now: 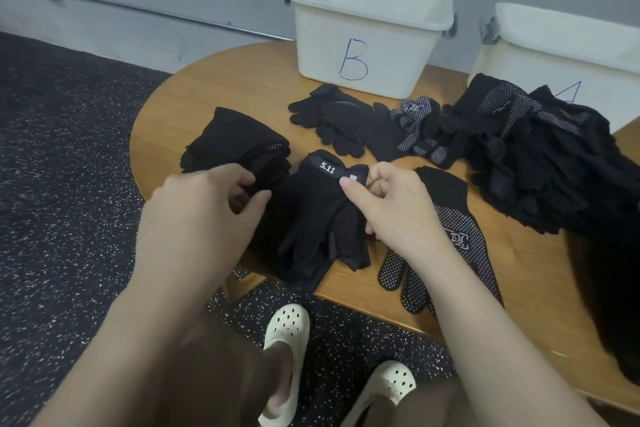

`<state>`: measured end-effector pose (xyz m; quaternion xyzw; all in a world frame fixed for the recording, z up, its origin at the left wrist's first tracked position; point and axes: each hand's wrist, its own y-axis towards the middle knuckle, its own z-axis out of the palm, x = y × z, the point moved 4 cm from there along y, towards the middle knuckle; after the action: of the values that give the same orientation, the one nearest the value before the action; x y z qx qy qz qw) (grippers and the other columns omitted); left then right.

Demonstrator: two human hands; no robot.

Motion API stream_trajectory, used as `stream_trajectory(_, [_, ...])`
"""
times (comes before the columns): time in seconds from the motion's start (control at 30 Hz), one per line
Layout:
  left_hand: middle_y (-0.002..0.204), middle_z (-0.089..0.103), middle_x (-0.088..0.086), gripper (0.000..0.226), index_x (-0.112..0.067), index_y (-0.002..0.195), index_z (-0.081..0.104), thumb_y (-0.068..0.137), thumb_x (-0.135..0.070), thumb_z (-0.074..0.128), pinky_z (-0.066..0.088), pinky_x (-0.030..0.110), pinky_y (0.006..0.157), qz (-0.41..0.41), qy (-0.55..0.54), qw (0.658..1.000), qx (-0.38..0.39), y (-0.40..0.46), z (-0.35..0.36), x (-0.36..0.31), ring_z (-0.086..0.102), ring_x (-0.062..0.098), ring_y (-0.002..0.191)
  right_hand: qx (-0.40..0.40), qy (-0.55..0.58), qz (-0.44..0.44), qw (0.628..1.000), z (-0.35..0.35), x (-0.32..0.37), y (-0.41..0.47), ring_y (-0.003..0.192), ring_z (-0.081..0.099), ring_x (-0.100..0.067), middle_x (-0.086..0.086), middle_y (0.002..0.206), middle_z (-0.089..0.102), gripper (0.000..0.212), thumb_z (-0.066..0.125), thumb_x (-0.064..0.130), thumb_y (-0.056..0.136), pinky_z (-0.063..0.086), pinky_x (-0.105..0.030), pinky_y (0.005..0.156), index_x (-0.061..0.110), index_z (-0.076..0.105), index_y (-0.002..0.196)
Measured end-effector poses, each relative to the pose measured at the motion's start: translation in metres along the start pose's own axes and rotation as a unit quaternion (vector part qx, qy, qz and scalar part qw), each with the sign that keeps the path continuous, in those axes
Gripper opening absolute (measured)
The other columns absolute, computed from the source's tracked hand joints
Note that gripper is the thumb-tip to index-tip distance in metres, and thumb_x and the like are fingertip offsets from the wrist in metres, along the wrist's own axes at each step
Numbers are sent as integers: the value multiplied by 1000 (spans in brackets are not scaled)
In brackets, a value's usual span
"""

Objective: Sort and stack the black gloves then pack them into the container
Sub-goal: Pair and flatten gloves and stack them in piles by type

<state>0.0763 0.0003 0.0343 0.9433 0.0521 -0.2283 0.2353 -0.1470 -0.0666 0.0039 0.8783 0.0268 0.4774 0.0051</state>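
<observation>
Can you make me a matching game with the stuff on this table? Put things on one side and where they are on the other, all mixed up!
Things:
1. Black glove with a "5.11" wrist strap
2. White plastic bin marked "B"
3. Neat stack of folded black gloves
4. Black glove with white grip dots

Places:
a. At the back of the wooden table, by the wall
b. Lying flat to the right of the right hand
c. Between the two hands, at the table's near edge
d. Beyond the left hand

Pairs: 1-c, 2-a, 3-d, 4-b
</observation>
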Motion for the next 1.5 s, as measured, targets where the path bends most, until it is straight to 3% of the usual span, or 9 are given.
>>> stream_trajectory(0.1, [83,72,-4,13,-17,96,78,89,-27,76,57,42,62,91,-29,995,-13,1,5,-9,66,22,75,-4,0,10,1000,0,-2,-1,38,55,-2,4,51,60,35,71,38,95,44,-17,42,8,60,82])
stream_trajectory(0.23, [107,74,-4,18,-14,103,79,92,-26,71,59,42,83,153,-91,984,29,-4,29,-14,67,19,99,-3,-27,9,1000,0,2,-5,39,57,-3,2,52,64,35,69,42,95,47,-20,44,13,59,79])
stream_trajectory(0.4, [138,63,-6,33,-19,122,75,94,-33,64,34,12,112,146,-144,972,114,-5,52,-11,53,8,133,52,19,45,997,-6,12,-21,41,56,-2,-3,63,71,37,68,48,94,45,-17,48,11,69,88])
stream_trajectory(0.67, [156,45,-12,45,-23,147,55,103,-18,57,16,2,114,147,-146,958,200,-7,64,-11,30,-9,143,122,73,81,987,-6,12,-36,46,48,-5,6,56,63,10,75,30,93,42,-20,49,22,71,89])
stream_trajectory(0.77, [158,43,-10,48,-22,149,53,103,-9,54,14,1,114,152,-135,956,213,-6,65,-12,26,-12,141,124,72,84,986,-10,7,-37,49,46,-8,6,54,60,6,74,22,94,43,-25,53,16,73,93])
stream_trajectory(0.9, [158,42,-11,53,-22,151,51,101,-4,53,12,0,113,153,-123,955,221,-6,66,-12,26,-12,140,139,39,96,985,-12,-1,-36,47,51,-7,5,56,64,6,72,18,95,46,-19,49,12,72,98])
stream_trajectory(1.0, [158,44,-8,60,-27,154,46,100,-2,53,20,8,117,162,-119,954,221,-6,66,-13,33,0,146,116,31,101,988,-12,-5,-34,45,55,-7,3,60,69,5,66,19,99,49,-20,46,16,69,97])
stream_trajectory(1.2, [160,39,-3,60,-32,157,40,103,-6,47,39,44,117,207,-48,949,234,-6,66,-16,38,19,146,40,14,94,995,-14,-8,-20,43,63,-18,0,66,74,22,58,38,103,51,-26,46,20,69,97])
stream_trajectory(1.5, [162,36,-1,58,-32,158,38,104,-9,37,38,46,116,220,-19,944,243,-7,70,-13,35,21,147,78,53,121,988,1,-6,3,43,57,-16,-2,62,71,41,61,50,99,50,-28,48,11,69,90])
